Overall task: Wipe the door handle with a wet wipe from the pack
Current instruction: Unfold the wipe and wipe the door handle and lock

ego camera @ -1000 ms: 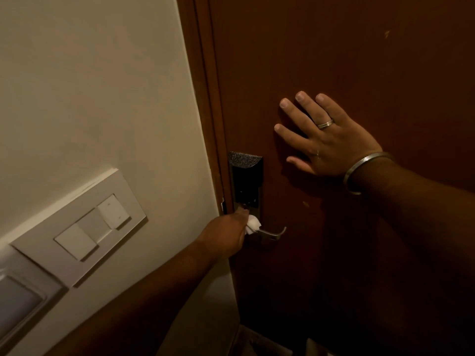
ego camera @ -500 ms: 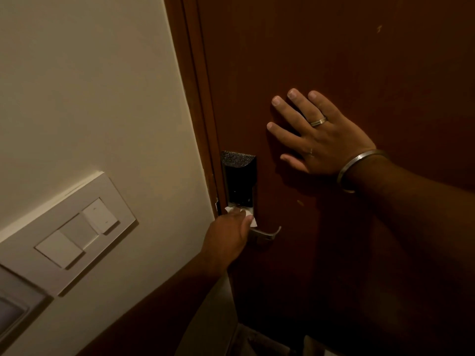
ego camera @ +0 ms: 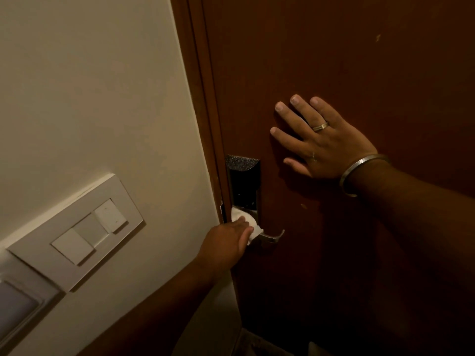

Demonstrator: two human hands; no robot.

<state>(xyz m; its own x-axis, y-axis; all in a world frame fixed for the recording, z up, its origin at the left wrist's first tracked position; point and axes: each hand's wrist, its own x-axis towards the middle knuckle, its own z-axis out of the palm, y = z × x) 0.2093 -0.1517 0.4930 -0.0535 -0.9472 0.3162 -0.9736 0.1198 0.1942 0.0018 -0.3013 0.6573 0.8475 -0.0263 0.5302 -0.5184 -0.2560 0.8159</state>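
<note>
Down low, your left hand (ego camera: 226,242) curls its fingers around a bunched white wet wipe (ego camera: 248,222), pressing it against the inner end of the metal door handle (ego camera: 271,237), right where the lever meets the dark lock plate (ego camera: 244,183). Your right hand (ego camera: 321,140) lies flat and spread on the brown door (ego camera: 359,60), fingers fanned apart, holding nothing, up and to the right of the lock; a ring (ego camera: 320,126) and a metal bangle (ego camera: 358,172) show on it. Beside the door frame (ego camera: 198,73), the cream wall (ego camera: 90,86) carries a white switch panel (ego camera: 79,229). The light is dim.
</note>
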